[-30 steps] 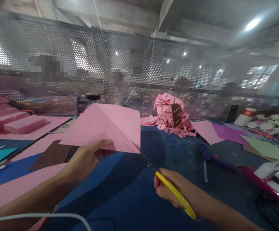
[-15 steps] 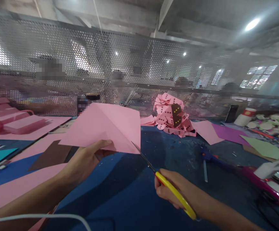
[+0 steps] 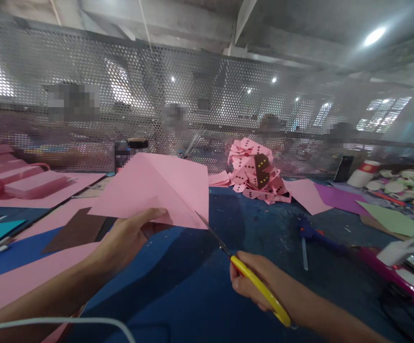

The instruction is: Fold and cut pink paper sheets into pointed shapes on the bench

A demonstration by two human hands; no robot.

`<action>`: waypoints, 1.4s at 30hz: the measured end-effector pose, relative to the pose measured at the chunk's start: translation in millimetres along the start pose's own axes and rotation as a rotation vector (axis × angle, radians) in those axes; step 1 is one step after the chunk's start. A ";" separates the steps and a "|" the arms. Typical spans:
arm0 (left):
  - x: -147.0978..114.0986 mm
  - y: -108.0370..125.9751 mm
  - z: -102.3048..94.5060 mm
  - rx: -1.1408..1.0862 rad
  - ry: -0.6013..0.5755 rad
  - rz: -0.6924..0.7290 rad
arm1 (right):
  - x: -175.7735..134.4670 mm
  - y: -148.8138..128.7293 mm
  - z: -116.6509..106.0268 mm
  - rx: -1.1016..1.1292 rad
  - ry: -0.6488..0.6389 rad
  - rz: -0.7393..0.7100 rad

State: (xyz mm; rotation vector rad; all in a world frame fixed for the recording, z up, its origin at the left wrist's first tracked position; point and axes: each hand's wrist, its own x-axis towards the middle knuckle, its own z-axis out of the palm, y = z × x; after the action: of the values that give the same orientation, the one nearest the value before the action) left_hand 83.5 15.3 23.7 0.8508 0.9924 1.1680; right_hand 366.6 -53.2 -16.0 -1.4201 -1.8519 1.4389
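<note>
Holding scissors [image 3: 250,275] at the paper's [image 3: 157,190] four o'clock corner.
Left hand [image 3: 132,233] is pinching the paper's six o'clock edge; right hand [image 3: 264,271] is gripping the scissors. For clean cutting, that pinch should be holding the paper taut, clear of the blades [image 3: 216,237].

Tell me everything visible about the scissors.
The scissors have a yellow, plastic-looking handle with some red inside and slim, dark, metallic blades. Held in the right hand above the blue table, they point forward and left, overlapping the lower right corner of the pink sheet. Whether they are cutting is unclear.
</note>
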 end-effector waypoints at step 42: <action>-3.1 3.4 6.6 0.009 0.005 0.039 | -6.5 -3.9 -3.8 -0.036 -0.009 -0.021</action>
State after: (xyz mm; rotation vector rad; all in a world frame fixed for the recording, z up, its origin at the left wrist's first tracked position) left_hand 88.2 12.7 29.6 0.8774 0.9898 1.2000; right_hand 370.3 -56.9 -9.4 -1.4089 -1.9019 1.4108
